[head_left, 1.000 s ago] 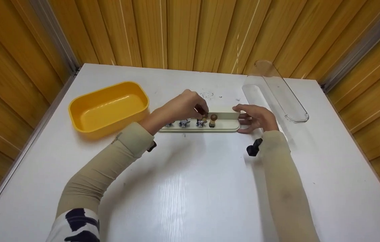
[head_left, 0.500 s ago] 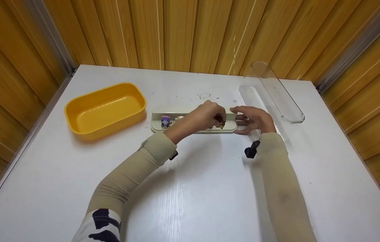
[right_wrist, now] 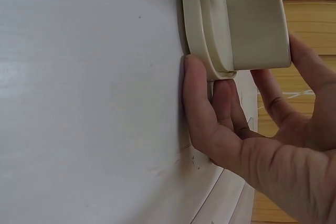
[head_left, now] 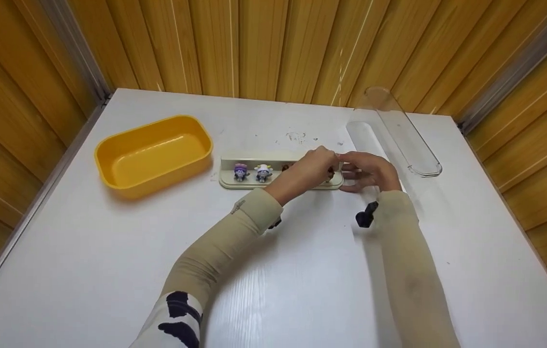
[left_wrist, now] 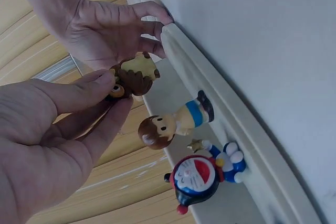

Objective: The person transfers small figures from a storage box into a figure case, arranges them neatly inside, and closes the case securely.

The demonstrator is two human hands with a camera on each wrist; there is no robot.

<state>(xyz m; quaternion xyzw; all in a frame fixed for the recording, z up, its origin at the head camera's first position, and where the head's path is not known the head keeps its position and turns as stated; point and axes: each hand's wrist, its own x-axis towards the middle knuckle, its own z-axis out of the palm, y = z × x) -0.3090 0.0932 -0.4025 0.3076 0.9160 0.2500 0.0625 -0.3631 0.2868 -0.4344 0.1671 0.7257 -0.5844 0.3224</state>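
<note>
A cream display stand [head_left: 225, 168] with a low back wall lies on the white table. Near its right end, my left hand [head_left: 309, 170] pinches a brown figurine with a pale yellow belly [left_wrist: 139, 74] between thumb and fingers. My right hand [head_left: 372, 170] grips that end of the stand, fingers at the base and back wall in the right wrist view. Beside the held figurine stands a brown-haired figurine in blue shorts [left_wrist: 176, 121], then a blue-and-white cat figurine in a dark hood [left_wrist: 202, 174]. Purple-topped [head_left: 240, 172] and white-topped [head_left: 263, 173] figurines stand toward the left end.
A yellow plastic tub [head_left: 169, 178] sits at the left of the table. At the back right, a long clear cover [head_left: 409, 140] reaches up to the wood-panelled wall [head_left: 259, 48].
My left hand has moved right along the stand, carrying the brown figurine to the right end. The left-end figurines have come into view. My right hand keeps its hold.
</note>
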